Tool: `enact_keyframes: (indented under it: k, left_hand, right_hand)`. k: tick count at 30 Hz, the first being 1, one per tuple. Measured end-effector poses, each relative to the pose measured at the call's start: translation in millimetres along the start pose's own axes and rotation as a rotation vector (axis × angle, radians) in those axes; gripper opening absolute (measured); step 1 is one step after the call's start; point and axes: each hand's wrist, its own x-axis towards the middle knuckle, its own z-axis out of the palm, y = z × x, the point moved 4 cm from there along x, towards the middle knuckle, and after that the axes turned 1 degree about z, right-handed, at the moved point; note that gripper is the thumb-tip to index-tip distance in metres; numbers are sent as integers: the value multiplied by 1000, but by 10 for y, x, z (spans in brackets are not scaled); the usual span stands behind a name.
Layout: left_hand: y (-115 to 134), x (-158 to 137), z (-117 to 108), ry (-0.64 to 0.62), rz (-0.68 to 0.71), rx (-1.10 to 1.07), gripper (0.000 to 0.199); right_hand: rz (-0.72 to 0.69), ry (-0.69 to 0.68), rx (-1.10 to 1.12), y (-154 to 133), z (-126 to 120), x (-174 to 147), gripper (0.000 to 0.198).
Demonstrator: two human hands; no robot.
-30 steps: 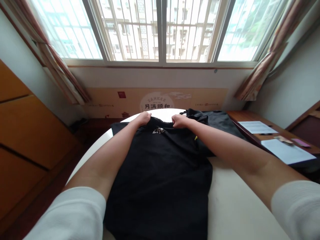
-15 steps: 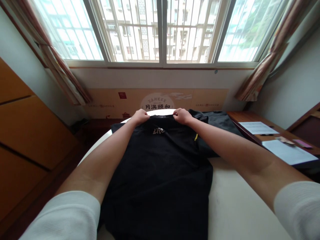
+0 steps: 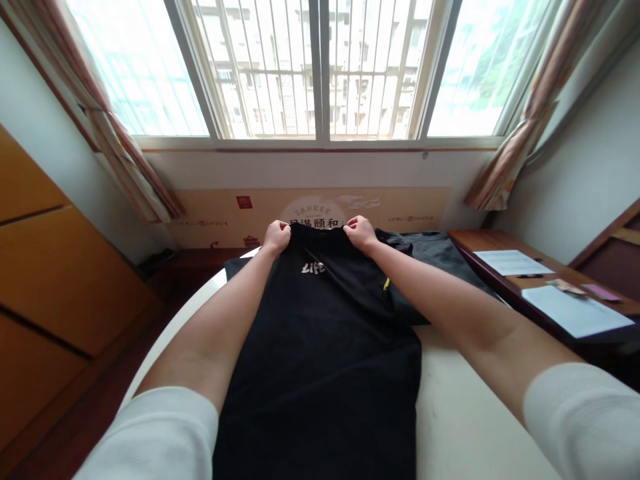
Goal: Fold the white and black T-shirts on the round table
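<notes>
A black T-shirt (image 3: pixel 325 353) with pale lettering near its neck lies lengthwise over a round white table (image 3: pixel 465 400). Its far edge is pinched by my left hand (image 3: pixel 278 237), closed on the left side of the collar. My right hand (image 3: pixel 360 235) is closed on the collar's right side, and the cloth between the two hands is raised a little. Beside the shirt, partly behind my right forearm, lies a dark garment (image 3: pixel 430 250). A small yellow tag (image 3: pixel 387 283) shows near the place where the two meet.
A wooden desk (image 3: pixel 467 239) at the right carries paper sheets (image 3: pixel 575 310) and a pink slip (image 3: pixel 601 292). Wooden cabinets (image 3: pixel 60 267) stand at the left. Beyond the table are a printed cardboard panel (image 3: pixel 200 207) and a barred window (image 3: pixel 370 73) between curtains (image 3: pixel 125 147).
My hands have lifted the collar slightly, so it now covers part of the panel's print. The view has tilted up a little. Both hands keep their hold.
</notes>
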Motion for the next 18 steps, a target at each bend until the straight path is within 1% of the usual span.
enact_keyframes:
  k: [3,4,6,8,10,12,13,15,17,18]
  left_hand:
    - [-53,-42,67,-48,20,50,55]
    - [-78,-75,95,-77,27,69,61]
    - [-148,-168,159,-152,34,115,66]
    - [-234,-291,220,-221,38,160,62]
    - [-326,-423,259,-262,38,194,58]
    - [-411,-539,264,-282,45,233,59]
    - [-447,-583,249,-287,57,256,59]
    - [-518,-633,174,-276,86,308,60]
    - [-614,-635,34,-228,84,379,61]
    - [-681,-626,-54,-198,55,415,62]
  right_hand:
    - [-59,-83,-25,-95,49,-46,59]
    - [-80,-121,-43,-131,75,-89,62]
    - [-124,-210,-82,-214,141,-242,60]
    - [-184,-301,-112,-321,212,-512,55]
    - [-298,-388,-152,-468,257,-923,54]
    - [-520,-480,-239,-650,244,-1469,57]
    - [-600,-518,-238,-724,199,-1761,59]
    - [-750,-617,-155,-832,45,-2337,66]
    - [-840,-701,-36,-845,-163,-2814,80]
    - [-879,-739,5,-813,-259,-3006,86]
